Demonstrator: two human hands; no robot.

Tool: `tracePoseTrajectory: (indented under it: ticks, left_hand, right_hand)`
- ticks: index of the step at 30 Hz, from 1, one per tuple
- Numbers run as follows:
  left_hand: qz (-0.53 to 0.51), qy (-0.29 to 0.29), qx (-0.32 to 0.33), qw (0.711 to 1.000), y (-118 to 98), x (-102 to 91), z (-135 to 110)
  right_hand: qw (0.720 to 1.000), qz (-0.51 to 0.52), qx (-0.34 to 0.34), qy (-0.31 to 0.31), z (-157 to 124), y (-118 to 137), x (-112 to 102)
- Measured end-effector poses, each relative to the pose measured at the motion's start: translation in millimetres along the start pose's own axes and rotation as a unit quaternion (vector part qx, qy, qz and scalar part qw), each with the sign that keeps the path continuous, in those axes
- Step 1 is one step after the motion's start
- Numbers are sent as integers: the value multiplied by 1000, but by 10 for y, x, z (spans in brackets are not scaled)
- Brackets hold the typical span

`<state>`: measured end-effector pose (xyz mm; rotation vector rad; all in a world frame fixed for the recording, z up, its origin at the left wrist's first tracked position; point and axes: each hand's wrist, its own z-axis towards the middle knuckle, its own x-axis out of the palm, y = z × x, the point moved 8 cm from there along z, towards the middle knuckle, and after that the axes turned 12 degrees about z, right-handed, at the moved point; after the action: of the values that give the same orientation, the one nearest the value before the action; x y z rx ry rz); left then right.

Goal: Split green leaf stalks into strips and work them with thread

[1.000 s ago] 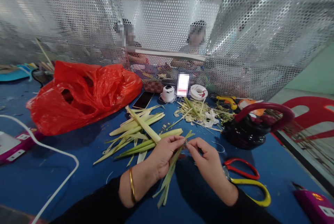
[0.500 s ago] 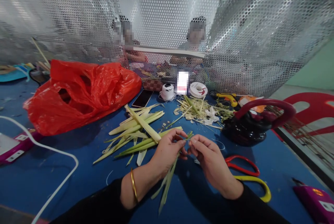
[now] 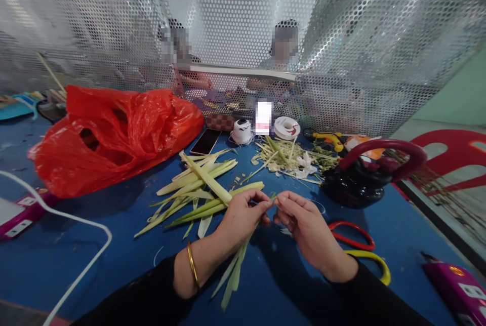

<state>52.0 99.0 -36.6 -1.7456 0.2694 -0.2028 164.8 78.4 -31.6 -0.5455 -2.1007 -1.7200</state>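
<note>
My left hand [image 3: 243, 217] is closed in a pinch around a small bunch of pale green leaf strips [image 3: 233, 275], whose long ends hang down below the palm toward me. Fingertip to fingertip with it, my right hand [image 3: 306, 230] pinches at the top of the bunch. A thin pale thread [image 3: 321, 206] loops out behind the right hand and seems to run into its fingers; the pinch itself is mostly hidden. Left of my hands lies a pile of broader pale green leaves [image 3: 201, 179]. Scissors with one red handle [image 3: 355, 235] and one yellow handle [image 3: 381, 264] rest beside my right wrist.
A red plastic bag [image 3: 125, 138], a dark phone [image 3: 206, 142], a white thread spool [image 3: 242, 132], a ribbon roll [image 3: 287, 128] and plant scraps [image 3: 281, 156] lie farther back. A dark kettle [image 3: 355, 187] stands right. A white cable [image 3: 91, 225] crosses the left. Perforated metal panels [image 3: 243, 22] rise behind.
The view has shifted slightly. My fingertips have come closer together over the bunch, and its hanging ends have swung a little to the left.
</note>
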Motion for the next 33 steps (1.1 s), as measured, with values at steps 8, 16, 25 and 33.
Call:
tracePoseTrajectory:
  ticks: [8, 16, 25, 33]
  left_hand:
    - [-35, -47, -40, 997, 60, -95, 27]
    - [29, -27, -25, 999, 5, -77, 17]
    - [142, 11, 2, 990, 52, 6, 25]
    - [256, 2, 89, 963, -20, 7, 26]
  right_hand:
    - [942, -331, -23, 50, 69, 36, -54]
    - [832, -487, -254, 80, -73, 352, 131]
    - [734, -572, -338, 140, -204, 339, 310]
    - [793, -545, -263, 65, -15, 282, 104]
